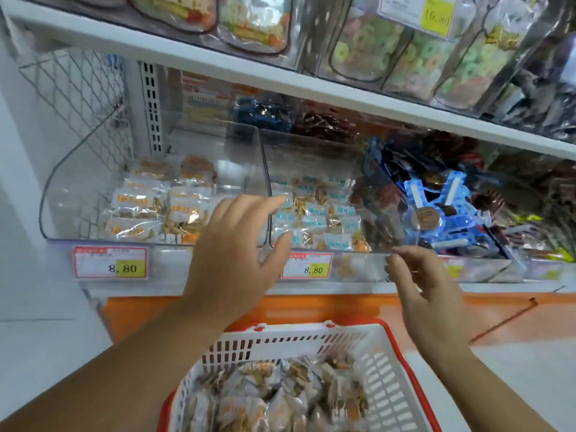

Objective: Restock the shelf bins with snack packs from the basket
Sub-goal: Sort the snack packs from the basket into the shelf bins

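Observation:
A white basket with a red rim (386, 366) sits low in the middle, full of clear snack packs (280, 397) with orange labels. On the shelf stand clear bins: the left bin (78, 194) holds orange-labelled packs (149, 201), the middle bin (311, 151) holds blue-labelled packs (314, 213). My left hand (237, 251) is raised with spread fingers in front of the divider between these two bins, holding nothing. My right hand (420, 285) hovers at the front edge of the middle bin, fingers loosely bent, with nothing visible in it.
A third bin to the right holds blue-wrapped round snacks (436, 210). The upper shelf (280, 79) overhangs the bins and carries clear tubs of coloured ring sweets. Price tags (110, 262) reading 8.80 line the shelf front. A wire mesh panel (74, 98) closes the left end.

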The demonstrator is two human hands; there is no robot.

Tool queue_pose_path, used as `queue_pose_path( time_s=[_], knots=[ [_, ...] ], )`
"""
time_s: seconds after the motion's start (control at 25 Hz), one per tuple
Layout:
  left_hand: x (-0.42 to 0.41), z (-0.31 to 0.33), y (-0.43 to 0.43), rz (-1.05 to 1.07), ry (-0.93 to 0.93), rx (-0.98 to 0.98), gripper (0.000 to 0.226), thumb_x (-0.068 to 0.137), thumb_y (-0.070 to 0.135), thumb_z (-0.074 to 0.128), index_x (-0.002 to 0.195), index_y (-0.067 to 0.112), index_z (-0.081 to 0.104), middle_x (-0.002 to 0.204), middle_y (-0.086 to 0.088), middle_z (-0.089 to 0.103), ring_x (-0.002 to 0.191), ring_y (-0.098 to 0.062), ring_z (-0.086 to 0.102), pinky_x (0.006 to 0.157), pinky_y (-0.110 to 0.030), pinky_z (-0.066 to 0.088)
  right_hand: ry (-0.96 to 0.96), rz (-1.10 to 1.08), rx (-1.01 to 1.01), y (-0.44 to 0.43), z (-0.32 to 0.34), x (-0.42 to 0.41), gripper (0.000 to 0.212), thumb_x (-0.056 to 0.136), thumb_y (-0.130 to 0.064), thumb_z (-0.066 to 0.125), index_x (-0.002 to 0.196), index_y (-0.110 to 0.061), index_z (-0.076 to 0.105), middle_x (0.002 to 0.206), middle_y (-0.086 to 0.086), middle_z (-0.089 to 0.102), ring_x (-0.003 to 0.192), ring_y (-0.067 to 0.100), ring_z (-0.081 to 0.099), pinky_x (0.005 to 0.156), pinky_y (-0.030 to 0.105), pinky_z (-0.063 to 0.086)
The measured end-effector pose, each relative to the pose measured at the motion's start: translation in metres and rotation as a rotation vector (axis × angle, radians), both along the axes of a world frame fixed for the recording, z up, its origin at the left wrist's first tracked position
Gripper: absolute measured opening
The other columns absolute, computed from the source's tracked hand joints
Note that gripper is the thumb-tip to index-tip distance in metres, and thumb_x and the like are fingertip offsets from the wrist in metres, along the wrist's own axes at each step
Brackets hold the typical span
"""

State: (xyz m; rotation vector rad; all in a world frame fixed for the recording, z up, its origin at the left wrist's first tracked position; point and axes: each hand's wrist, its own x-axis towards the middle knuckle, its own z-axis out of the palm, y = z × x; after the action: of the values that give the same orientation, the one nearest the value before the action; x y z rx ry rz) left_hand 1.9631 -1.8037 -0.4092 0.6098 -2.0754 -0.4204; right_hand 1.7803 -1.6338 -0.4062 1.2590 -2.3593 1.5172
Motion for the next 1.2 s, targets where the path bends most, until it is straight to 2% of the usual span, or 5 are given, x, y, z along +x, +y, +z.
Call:
queue_pose_path(
  time_s=[0.28,0.44,0.68,0.92,1.2],
  knots=[
    [0.019,-0.119,0.116,-0.413,-0.893,0.419,0.046,0.097,0.031,0.048,0.142,0.031,0.042,0.148,0.011,0.037,0.131,-0.011,0.039,0.108,-0.033,0.036,-0.152,0.311,1.33,0.104,-0.179,0.049,0.04,0.106,-0.028,0.031,0.142,-0.014,0.04,0.146,0.012,0.039,0.133,0.031,0.039,0.105,0.028,0.031],
    [0.041,-0.172,0.157,-0.426,-1.046,0.601,0.053,0.096,0.026,0.05,0.148,0.026,0.036,0.157,0.005,0.029,0.141,-0.018,0.032,0.113,-0.035,0.03,0.066,0.273,1.592,0.12,-0.187,0.077,0.065,0.096,-0.032,0.049,0.152,-0.022,0.017,0.156,0.015,0.023,0.143,0.038,0.023,0.113,0.056,0.022],
    [0.044,-0.18,0.184,-0.282,-0.944,0.731,0.039,0.098,0.041,0.05,0.136,0.032,0.05,0.132,0.012,0.055,0.113,-0.006,0.055,0.102,-0.032,0.046,-0.043,0.055,1.267,0.115,-0.161,0.053,0.025,0.088,-0.029,0.052,0.112,-0.024,0.055,0.105,-0.001,0.067,0.101,0.02,0.062,0.096,0.037,0.044],
    [0.023,-0.145,0.168,-0.281,-0.077,2.036,0.063,0.093,0.064,0.041,0.111,0.01,0.067,0.092,-0.018,0.074,0.075,-0.03,0.071,0.062,-0.036,0.058,-0.509,0.208,0.435,0.115,-0.12,0.073,0.023,0.086,-0.022,0.072,0.103,-0.034,0.064,0.112,-0.023,0.064,0.109,-0.008,0.056,0.09,0.013,0.043],
    [0.022,-0.136,0.152,-0.381,0.269,1.954,0.034,0.087,0.014,0.063,0.121,0.014,0.062,0.097,-0.015,0.074,0.078,-0.023,0.07,0.067,-0.034,0.06,-0.952,0.173,0.145,0.114,-0.127,0.081,0.031,0.095,-0.003,0.053,0.112,-0.026,0.066,0.131,-0.005,0.059,0.108,0.012,0.066,0.085,0.026,0.054]
  ],
)
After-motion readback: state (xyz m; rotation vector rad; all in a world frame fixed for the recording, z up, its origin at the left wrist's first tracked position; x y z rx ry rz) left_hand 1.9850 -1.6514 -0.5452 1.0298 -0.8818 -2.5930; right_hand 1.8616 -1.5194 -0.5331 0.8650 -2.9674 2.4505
